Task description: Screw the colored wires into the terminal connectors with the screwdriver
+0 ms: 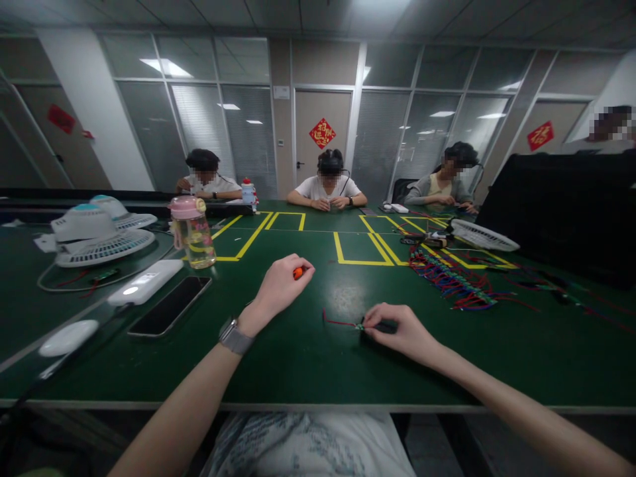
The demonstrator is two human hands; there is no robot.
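Note:
My left hand (281, 285) is closed round a small orange-tipped tool (297, 272), held a little above the green table (308, 358); a watch is on that wrist. My right hand (400, 328) rests on the table, fingers pinched on a small green connector with thin red wires (340, 323) trailing to the left. A dark part lies under its fingertips.
A black phone (171, 305), a white power bank (146, 281) and a pink-lidded bottle (193, 232) lie at left, with white fans (102, 242) behind. A pile of red and blue wire harnesses (452, 281) sits at right. Three people sit at the far side.

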